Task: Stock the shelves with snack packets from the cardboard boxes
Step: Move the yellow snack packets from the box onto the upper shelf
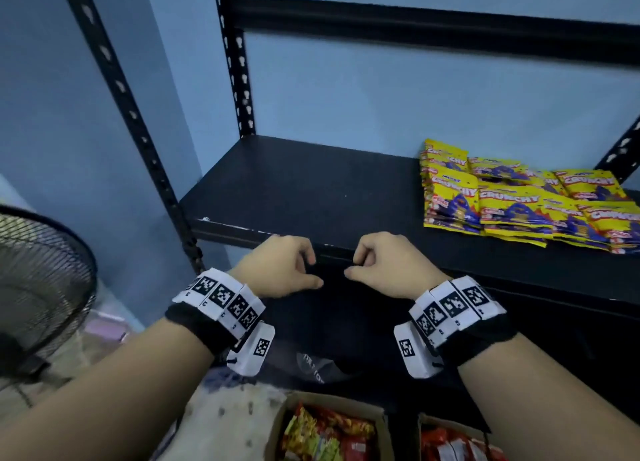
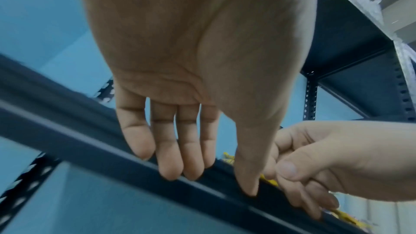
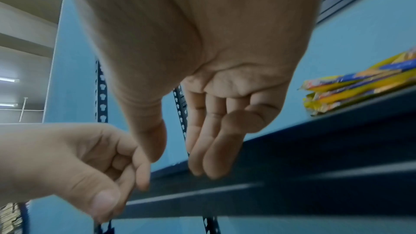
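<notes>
Both hands hang side by side in front of the black shelf (image 1: 311, 183), just before its front edge. My left hand (image 1: 306, 270) holds nothing, its fingers (image 2: 171, 149) loosely bent near the shelf rail (image 2: 90, 149). My right hand (image 1: 358, 266) is also empty, its fingers (image 3: 209, 145) loosely curled. Stacks of yellow "Crunchy" snack packets (image 1: 512, 201) lie on the right part of the shelf, also seen edge-on as yellow packets (image 3: 360, 88). Two cardboard boxes (image 1: 282, 422) (image 1: 420, 424) with red and yellow packets (image 1: 329, 433) sit below my wrists.
The left and middle of the shelf board are bare. A perforated black upright (image 1: 239, 62) stands at the back left and another upright (image 1: 131, 114) at the front left. A black fan grille (image 1: 41, 280) is at the left. A higher shelf beam (image 1: 415, 24) runs above.
</notes>
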`<state>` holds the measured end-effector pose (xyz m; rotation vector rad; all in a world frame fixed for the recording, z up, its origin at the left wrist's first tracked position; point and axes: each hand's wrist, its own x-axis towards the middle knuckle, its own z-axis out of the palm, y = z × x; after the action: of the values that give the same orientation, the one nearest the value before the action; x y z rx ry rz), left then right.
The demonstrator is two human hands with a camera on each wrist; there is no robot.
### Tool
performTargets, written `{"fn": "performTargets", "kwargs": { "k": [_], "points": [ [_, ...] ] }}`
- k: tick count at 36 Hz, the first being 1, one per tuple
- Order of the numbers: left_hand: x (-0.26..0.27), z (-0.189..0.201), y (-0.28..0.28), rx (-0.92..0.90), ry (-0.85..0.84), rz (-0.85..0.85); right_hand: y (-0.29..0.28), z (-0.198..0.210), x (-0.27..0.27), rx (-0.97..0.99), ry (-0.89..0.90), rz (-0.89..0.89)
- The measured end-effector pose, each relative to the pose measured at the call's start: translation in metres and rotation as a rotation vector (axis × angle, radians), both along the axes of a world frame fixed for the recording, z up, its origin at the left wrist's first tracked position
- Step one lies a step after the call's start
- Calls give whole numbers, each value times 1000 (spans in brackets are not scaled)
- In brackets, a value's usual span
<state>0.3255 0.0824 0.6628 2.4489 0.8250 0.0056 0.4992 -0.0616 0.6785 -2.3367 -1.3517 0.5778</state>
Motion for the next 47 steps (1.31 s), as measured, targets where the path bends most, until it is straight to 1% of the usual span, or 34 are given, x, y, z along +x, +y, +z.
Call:
{"fn": "performTargets", "kwargs": {
  "k": [5, 10, 15, 20, 24, 29, 30, 32, 35, 37, 40, 44, 47],
  "points": [
    [-33, -51, 6, -92, 94, 2, 9, -41, -23, -128, 91, 84],
    [-49, -110, 0, -174, 141, 0, 3, -104, -29, -276, 185, 87],
    [-60, -178, -17, -269, 187, 30, -22, -176, -35, -399, 247, 74],
    [-66, -246, -39, -313, 266, 18, -54, -245, -40, -498, 317, 28],
    [-70, -300, -54, -393, 291, 42, -76, -300, -44, -540, 347, -6],
    [-72, -376, -73, -510, 345, 108, -99, -380, -50, -595, 387, -16],
    [-73, -395, -76, -514, 382, 118, -103, -397, -51, -619, 400, -21],
    [-75, -433, -81, -543, 414, 188, -110, -435, -52, -657, 426, -32],
    [-80, -500, -88, -578, 401, 271, -118, -487, -54, -676, 466, -68],
    [-79, -531, -94, -626, 383, 305, -122, -522, -57, -688, 489, -105],
    [-76, -569, -101, -585, 460, 321, -127, -576, -62, -698, 506, -140],
    [-75, -627, -109, -598, 477, 336, -139, -657, -70, -737, 571, -178],
    [-73, -671, -112, -631, 428, 346, -141, -707, -73, -747, 567, -195]
  ]
}}
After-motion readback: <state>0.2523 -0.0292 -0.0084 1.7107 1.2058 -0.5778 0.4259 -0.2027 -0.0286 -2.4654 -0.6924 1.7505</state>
